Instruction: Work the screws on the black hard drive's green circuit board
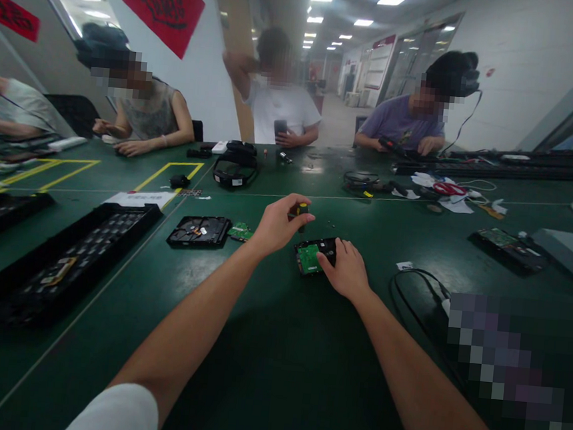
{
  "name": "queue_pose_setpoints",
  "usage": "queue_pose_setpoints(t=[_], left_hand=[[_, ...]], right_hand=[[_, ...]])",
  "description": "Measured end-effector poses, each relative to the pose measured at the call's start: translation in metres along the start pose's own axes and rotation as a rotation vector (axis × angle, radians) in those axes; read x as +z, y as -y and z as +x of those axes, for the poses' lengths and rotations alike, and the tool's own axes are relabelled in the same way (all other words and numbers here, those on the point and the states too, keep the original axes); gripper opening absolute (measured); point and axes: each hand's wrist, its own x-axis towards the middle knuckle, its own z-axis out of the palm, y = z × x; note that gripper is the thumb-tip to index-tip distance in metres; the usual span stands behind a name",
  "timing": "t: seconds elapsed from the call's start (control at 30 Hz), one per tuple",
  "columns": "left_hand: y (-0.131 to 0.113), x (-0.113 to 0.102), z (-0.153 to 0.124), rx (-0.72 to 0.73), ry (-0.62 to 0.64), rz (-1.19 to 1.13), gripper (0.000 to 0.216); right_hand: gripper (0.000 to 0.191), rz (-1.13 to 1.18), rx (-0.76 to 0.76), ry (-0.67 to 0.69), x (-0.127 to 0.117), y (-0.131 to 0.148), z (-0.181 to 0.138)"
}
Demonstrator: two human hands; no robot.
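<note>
Head view: the green table (278,361) reaches its near edge along the bottom of the view, and a wide stretch of its surface shows between the two forearms and on up to the hard drive (307,257). That drive lies flat near the middle of the table, circuit-board face up, well in from the near edge. The right hand (348,270) grasps its right side, thumb laid over the face and fingers over the far corner. The left hand (279,226) pinches a small yellow-topped tool (303,210) between thumb and fingers at the drive's far left corner; whether its tip touches the drive cannot be told. A few tiny bits lie just past the drive. On the left, a loose green board (239,231) sits near the left wrist, next to a second drive (199,231), and beyond these a long black tray (69,263) slants across that side, bounding the room there. On the right, a black cable (419,277) curves near the right forearm, with a blurred patch below it; farther out lie a third drive (509,249) and a grey box (571,253). Across the table, a headset (235,165), a tangle of wires and paper (451,193) and a black rail (501,163) line the far part, where co-workers sit.
</note>
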Motion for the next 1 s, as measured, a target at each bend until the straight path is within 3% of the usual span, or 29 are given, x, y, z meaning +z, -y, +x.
queue_pose_setpoints(t=[0.77,1.0], left_hand=[[-0.001,0.001,0.000,0.004,0.003,0.005,0.030],[-0.014,-0.008,-0.001,0.050,0.040,0.127,0.028]], right_hand=[[0.078,0.012,0.004,-0.007,-0.002,0.003,-0.001],[0.079,-0.002,0.020,-0.001,-0.004,0.003,-0.001]])
